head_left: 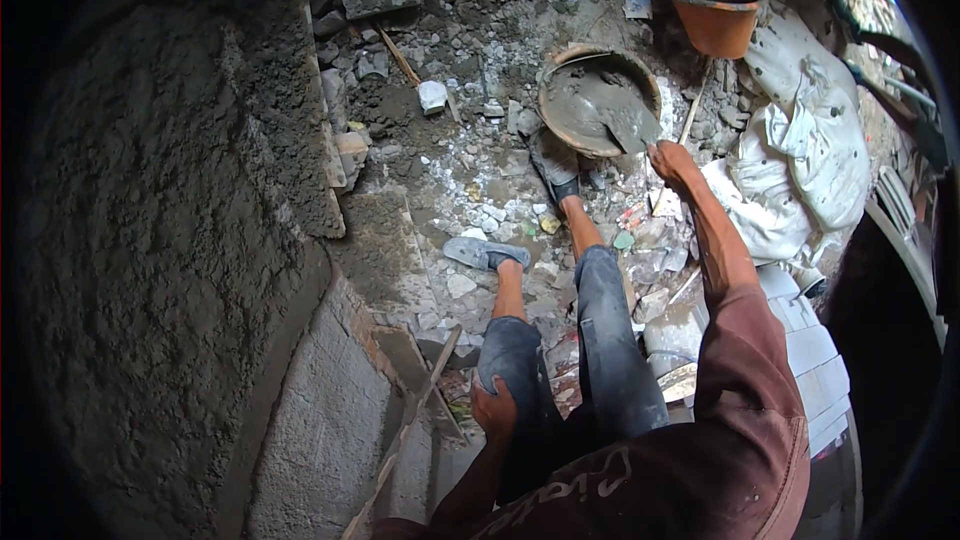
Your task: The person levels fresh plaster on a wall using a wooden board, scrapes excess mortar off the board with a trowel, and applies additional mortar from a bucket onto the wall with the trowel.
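My right hand [674, 162] is closed around the handle of a trowel [632, 128], its arm stretched forward. The metal blade reaches over the near right rim of a round bucket [545, 105] and dips into wet grey mortar [598, 100]. My left hand [494, 408] rests on my left leg just below the knee, thumb apart from the fingers, holding no tool. To the left a broad wall face [170, 240] is coated with rough, damp grey mortar.
Rubble and stones cover the ground around my shoes [487, 253]. An orange bucket [722, 25] stands at the far right, above white sacks [810, 130]. A wooden stick [693, 105] lies beside the mortar bucket. Boards [420, 380] lean by the wall's lower edge.
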A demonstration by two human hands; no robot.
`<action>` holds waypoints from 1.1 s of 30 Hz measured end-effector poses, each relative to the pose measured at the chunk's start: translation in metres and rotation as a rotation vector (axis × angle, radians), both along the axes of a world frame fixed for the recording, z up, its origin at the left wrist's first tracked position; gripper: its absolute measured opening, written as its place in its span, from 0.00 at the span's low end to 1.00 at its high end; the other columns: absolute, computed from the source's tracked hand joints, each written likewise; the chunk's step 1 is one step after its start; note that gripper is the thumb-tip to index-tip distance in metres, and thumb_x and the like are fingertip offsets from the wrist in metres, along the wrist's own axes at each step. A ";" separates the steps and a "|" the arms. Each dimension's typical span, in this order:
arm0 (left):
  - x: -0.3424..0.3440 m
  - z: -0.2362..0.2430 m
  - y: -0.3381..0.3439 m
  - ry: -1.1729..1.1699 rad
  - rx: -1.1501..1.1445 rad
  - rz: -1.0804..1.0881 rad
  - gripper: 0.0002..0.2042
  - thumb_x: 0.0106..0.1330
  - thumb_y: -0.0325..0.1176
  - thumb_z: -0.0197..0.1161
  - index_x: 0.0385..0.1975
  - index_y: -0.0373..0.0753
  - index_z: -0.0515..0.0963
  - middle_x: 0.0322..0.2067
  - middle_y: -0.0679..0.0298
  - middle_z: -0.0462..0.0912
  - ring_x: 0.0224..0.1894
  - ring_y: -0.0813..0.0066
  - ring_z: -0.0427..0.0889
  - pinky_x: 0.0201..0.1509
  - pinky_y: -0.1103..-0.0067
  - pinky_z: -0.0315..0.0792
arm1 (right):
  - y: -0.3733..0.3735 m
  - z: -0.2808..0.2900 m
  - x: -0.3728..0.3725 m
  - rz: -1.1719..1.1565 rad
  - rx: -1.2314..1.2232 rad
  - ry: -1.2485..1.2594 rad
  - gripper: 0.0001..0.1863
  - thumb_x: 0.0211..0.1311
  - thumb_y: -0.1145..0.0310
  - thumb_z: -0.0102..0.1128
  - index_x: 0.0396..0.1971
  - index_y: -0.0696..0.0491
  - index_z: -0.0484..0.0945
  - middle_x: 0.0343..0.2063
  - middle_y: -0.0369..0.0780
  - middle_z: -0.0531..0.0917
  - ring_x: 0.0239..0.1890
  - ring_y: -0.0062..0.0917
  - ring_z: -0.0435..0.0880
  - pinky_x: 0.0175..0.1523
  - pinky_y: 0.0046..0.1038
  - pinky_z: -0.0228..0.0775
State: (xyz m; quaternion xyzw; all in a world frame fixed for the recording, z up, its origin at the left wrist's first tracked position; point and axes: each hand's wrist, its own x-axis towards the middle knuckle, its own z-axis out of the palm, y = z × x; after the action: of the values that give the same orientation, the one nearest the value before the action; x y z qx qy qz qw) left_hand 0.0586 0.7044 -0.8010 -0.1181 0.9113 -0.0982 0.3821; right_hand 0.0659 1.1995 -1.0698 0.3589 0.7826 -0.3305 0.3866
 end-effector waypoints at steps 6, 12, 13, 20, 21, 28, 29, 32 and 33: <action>0.003 -0.009 0.004 -0.012 0.016 0.009 0.25 0.61 0.41 0.53 0.51 0.27 0.67 0.48 0.42 0.72 0.50 0.46 0.71 0.55 0.64 0.64 | 0.005 -0.010 -0.004 -0.011 0.166 0.027 0.25 0.60 0.55 0.45 0.26 0.66 0.75 0.25 0.60 0.77 0.33 0.53 0.79 0.39 0.44 0.71; -0.006 -0.001 0.006 0.018 0.141 0.044 0.24 0.60 0.39 0.53 0.53 0.32 0.66 0.47 0.43 0.72 0.50 0.46 0.71 0.54 0.64 0.65 | -0.058 -0.033 -0.040 -0.401 -0.017 0.237 0.25 0.60 0.53 0.43 0.31 0.64 0.76 0.26 0.59 0.78 0.34 0.53 0.78 0.42 0.43 0.67; -0.005 -0.001 0.004 0.018 0.141 0.037 0.24 0.60 0.39 0.53 0.53 0.32 0.66 0.47 0.43 0.72 0.50 0.46 0.71 0.54 0.64 0.65 | -0.061 -0.039 -0.037 -0.409 -0.017 0.237 0.25 0.60 0.53 0.43 0.31 0.64 0.76 0.26 0.59 0.78 0.34 0.53 0.78 0.42 0.43 0.67; -0.013 -0.002 0.014 -0.054 -0.020 0.039 0.26 0.61 0.43 0.52 0.52 0.26 0.66 0.49 0.40 0.70 0.54 0.45 0.68 0.59 0.65 0.60 | -0.071 -0.029 -0.055 -0.716 -0.136 0.187 0.22 0.59 0.53 0.49 0.34 0.61 0.74 0.24 0.53 0.79 0.30 0.44 0.80 0.36 0.38 0.69; -0.016 -0.003 0.018 -0.095 -0.028 0.047 0.26 0.62 0.43 0.52 0.51 0.26 0.66 0.49 0.40 0.70 0.54 0.45 0.67 0.59 0.65 0.60 | -0.073 -0.026 -0.042 -0.725 -0.125 0.191 0.22 0.59 0.53 0.49 0.34 0.61 0.74 0.24 0.53 0.79 0.30 0.44 0.80 0.36 0.38 0.69; -0.039 0.003 0.001 0.014 0.025 -0.073 0.26 0.61 0.45 0.51 0.51 0.28 0.67 0.49 0.42 0.71 0.52 0.45 0.70 0.57 0.64 0.62 | -0.104 -0.018 -0.012 -0.668 -0.100 0.411 0.25 0.52 0.60 0.58 0.46 0.64 0.72 0.35 0.51 0.80 0.38 0.33 0.78 0.46 0.32 0.67; -0.047 0.010 0.001 -0.025 0.016 -0.072 0.27 0.61 0.46 0.51 0.52 0.29 0.67 0.50 0.42 0.71 0.52 0.45 0.70 0.57 0.65 0.62 | -0.110 -0.022 -0.015 -0.673 -0.048 0.445 0.22 0.53 0.56 0.56 0.41 0.59 0.75 0.35 0.53 0.79 0.39 0.40 0.78 0.46 0.36 0.67; -0.055 0.012 -0.026 -0.003 -0.087 -0.086 0.29 0.59 0.51 0.51 0.52 0.31 0.68 0.51 0.44 0.70 0.52 0.49 0.71 0.58 0.66 0.63 | -0.134 -0.013 -0.047 -0.760 -0.049 0.415 0.31 0.53 0.53 0.57 0.50 0.64 0.70 0.47 0.56 0.74 0.52 0.44 0.72 0.58 0.34 0.60; -0.050 0.010 -0.028 -0.018 -0.107 -0.052 0.31 0.57 0.54 0.52 0.53 0.35 0.68 0.52 0.45 0.70 0.53 0.49 0.71 0.58 0.65 0.62 | -0.132 0.007 -0.044 -0.715 0.009 0.452 0.29 0.56 0.56 0.55 0.50 0.65 0.70 0.47 0.56 0.75 0.52 0.43 0.73 0.57 0.35 0.60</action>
State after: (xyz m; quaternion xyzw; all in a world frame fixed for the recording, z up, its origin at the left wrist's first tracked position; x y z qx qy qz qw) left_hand 0.0089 0.6761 -0.7910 -0.1140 0.9041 -0.1578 0.3805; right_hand 0.0215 1.0677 -1.0624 0.5280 0.6752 -0.5110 0.0646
